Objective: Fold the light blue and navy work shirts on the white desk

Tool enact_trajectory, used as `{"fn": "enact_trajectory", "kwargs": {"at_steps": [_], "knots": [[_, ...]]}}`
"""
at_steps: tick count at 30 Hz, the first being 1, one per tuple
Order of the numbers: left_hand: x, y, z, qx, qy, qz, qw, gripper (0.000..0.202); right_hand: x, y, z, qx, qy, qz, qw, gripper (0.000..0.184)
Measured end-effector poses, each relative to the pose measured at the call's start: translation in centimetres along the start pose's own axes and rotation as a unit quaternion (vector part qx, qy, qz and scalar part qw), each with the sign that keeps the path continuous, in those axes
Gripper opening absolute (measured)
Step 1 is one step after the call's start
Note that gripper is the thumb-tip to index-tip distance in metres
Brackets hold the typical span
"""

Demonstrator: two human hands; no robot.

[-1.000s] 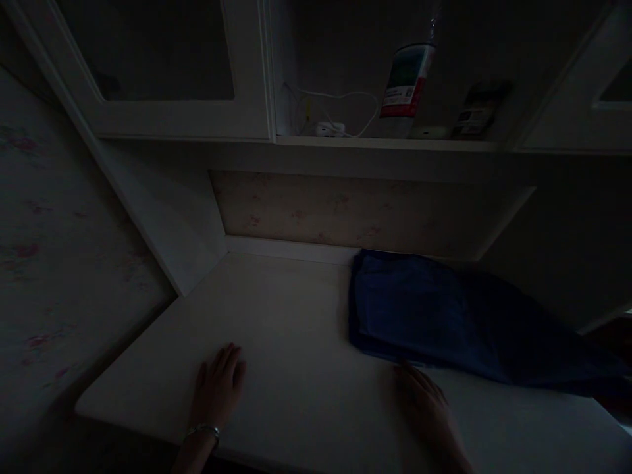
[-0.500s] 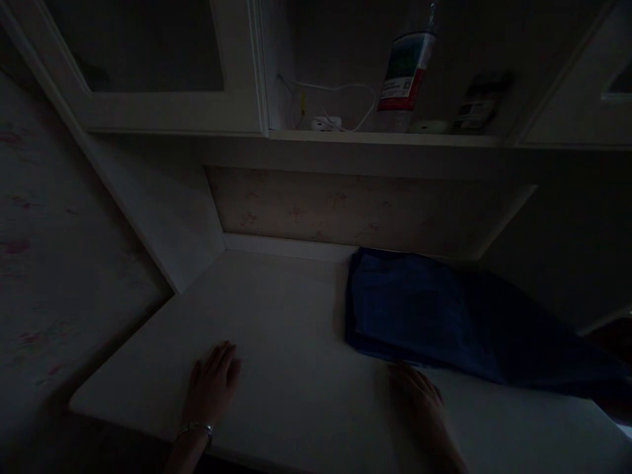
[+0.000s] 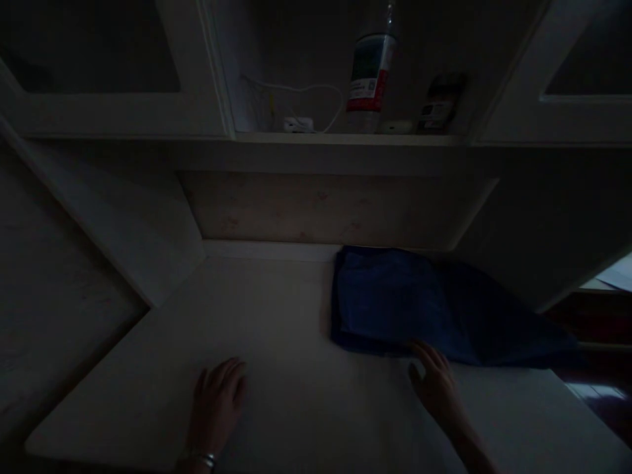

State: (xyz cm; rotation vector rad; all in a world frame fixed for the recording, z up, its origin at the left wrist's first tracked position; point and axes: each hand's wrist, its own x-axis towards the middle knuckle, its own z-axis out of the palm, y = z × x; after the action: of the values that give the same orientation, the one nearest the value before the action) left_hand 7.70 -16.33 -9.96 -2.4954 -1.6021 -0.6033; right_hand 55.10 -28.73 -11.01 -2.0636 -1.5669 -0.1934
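In dim light a folded dark blue cloth (image 3: 395,303) lies on the white desktop (image 3: 276,309), its narrower part trailing off to the right. My right hand (image 3: 434,378) is at the cloth's front edge, fingers stretched forward and thumb apart. Its fingertips overlap the edge; whether they touch it, I cannot tell. My left hand (image 3: 220,395), with a bracelet (image 3: 201,457) at the wrist, rests on the desktop to the left. Its fingers are extended and hold nothing.
On the shelf above stand a labelled plastic bottle (image 3: 370,76) and a small dark jar (image 3: 441,102). A white charger (image 3: 298,124) with its cable (image 3: 316,87) sits to their left. Cabinet doors (image 3: 197,118) flank the shelf, and a side panel (image 3: 128,224) rises at the left.
The view has shifted to the right. My right hand has moved up to the cloth's front edge and its thumb has spread. My left hand stays flat on the desktop.
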Motion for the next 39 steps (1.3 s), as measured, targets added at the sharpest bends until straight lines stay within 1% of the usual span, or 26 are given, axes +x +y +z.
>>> {"fn": "enact_trajectory", "kwargs": {"at_steps": [2, 4, 6, 8, 10, 11, 13, 16, 19, 22, 25, 27, 29, 32, 34, 36, 38, 39], "knots": [[1.5, 4.3, 0.1, -0.057, -0.001, 0.065, 0.996, 0.029, 1.7, 1.2, -1.9, -0.07, 0.005, 0.012, 0.997, 0.053], [3.3, 9.4, 0.5, -0.111, -0.019, 0.124, 0.986, 0.034, 2.9, 2.2, -3.3, -0.125, -0.018, 0.046, 0.991, 0.062], [5.2, 14.2, 1.2, -0.144, -0.054, 0.165, 0.974, 0.041, 3.4, 3.1, -4.0, -0.155, -0.056, 0.062, 0.984, 0.066], [7.2, 18.2, 2.0, -0.156, -0.094, 0.189, 0.965, 0.049, 3.4, 3.9, -4.1, -0.17, -0.099, 0.06, 0.979, 0.072], [9.2, 21.0, 3.0, -0.161, -0.119, 0.211, 0.957, 0.056, 3.1, 4.9, -4.1, -0.176, -0.127, 0.06, 0.974, 0.078], [10.0, 22.1, 3.6, -0.164, -0.125, 0.223, 0.953, 0.058, 3.0, 5.4, -4.1, -0.177, -0.131, 0.066, 0.973, 0.08], [11.5, 23.5, 5.0, -0.167, -0.132, 0.243, 0.947, 0.063, 2.9, 6.4, -4.2, -0.178, -0.131, 0.082, 0.972, 0.08], [13.1, 24.8, 6.8, -0.157, -0.144, 0.252, 0.944, 0.073, 3.0, 7.5, -4.4, -0.178, -0.141, 0.107, 0.968, 0.078], [13.9, 25.5, 7.7, -0.149, -0.172, 0.265, 0.937, 0.074, 3.1, 7.7, -4.5, -0.177, -0.178, 0.121, 0.96, 0.075], [14.2, 25.9, 7.4, -0.155, -0.186, 0.27, 0.932, 0.069, 3.2, 7.8, -4.8, -0.16, -0.216, 0.124, 0.955, 0.074], [14.5, 26.1, 6.7, -0.162, -0.157, 0.268, 0.937, 0.055, 3.5, 8.3, -5.5, -0.116, -0.248, 0.113, 0.955, 0.07], [15.0, 26.3, 6.4, -0.156, -0.14, 0.276, 0.938, 0.045, 3.8, 8.9, -5.9, -0.105, -0.249, 0.099, 0.958, 0.066], [15.6, 26.5, 6.2, -0.146, -0.141, 0.291, 0.935, 0.038, 4.1, 9.4, -6.3, -0.113, -0.239, 0.09, 0.96, 0.063], [16.7, 26.8, 5.7, -0.141, -0.149, 0.293, 0.934, 0.035, 4.5, 8.9, -7.2, -0.094, -0.228, 0.066, 0.967, 0.057], [16.9, 26.3, 4.9, -0.142, -0.146, 0.286, 0.936, 0.039, 4.2, 7.7, -8.3, -0.051, -0.224, 0.044, 0.972, 0.05], [16.3, 25.0, 3.7, -0.146, -0.154, 0.282, 0.936, 0.042, 3.5, 6.2, -9.7, 0.003, -0.229, 0.023, 0.973, 0.045], [14.7, 22.8, 2.4, -0.155, -0.189, 0.277, 0.929, 0.045, 2.5, 5.4, -11.0, 0.069, -0.264, 0.006, 0.962, 0.041], [13.8, 21.5, 1.7, -0.17, -0.22, 0.272, 0.921, 0.043, 2.0, 5.5, -11.6, 0.101, -0.274, 0.005, 0.956, 0.041]]}}
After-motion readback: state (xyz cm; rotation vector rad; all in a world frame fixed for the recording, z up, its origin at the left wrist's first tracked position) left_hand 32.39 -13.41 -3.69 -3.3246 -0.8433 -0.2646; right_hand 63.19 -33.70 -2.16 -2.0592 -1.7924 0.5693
